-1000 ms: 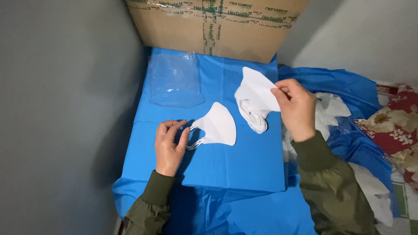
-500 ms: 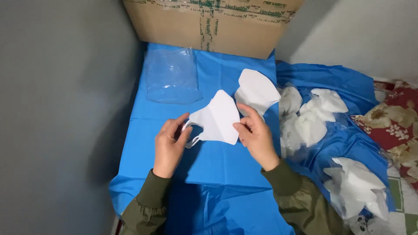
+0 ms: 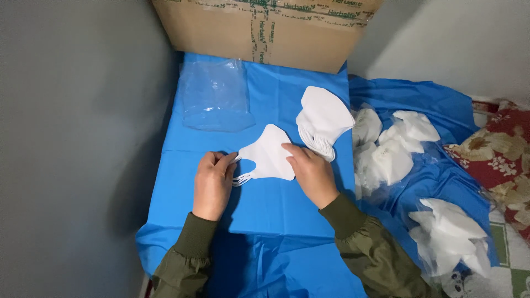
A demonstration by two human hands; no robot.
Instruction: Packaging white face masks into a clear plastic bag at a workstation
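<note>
A white folded face mask [image 3: 269,155] lies flat on the blue cloth [image 3: 276,207] in the middle of the head view. My left hand [image 3: 212,183] pinches its ear loops at the left edge. My right hand [image 3: 310,172] rests on the mask's right side, fingers pressing it down. Just beyond my right hand sits a small stack of the same white masks [image 3: 323,118], untouched by either hand.
A pile of clear plastic bags [image 3: 216,99] lies at the back left of the cloth. A cardboard box [image 3: 265,30] stands behind. Loose masks [image 3: 395,149] and bagged masks [image 3: 452,234] lie to the right on blue cloth. A grey wall [image 3: 77,138] bounds the left.
My right hand left the mask stack on the cloth and came down onto the single mask. My left hand moved up to the mask's ear loops.
</note>
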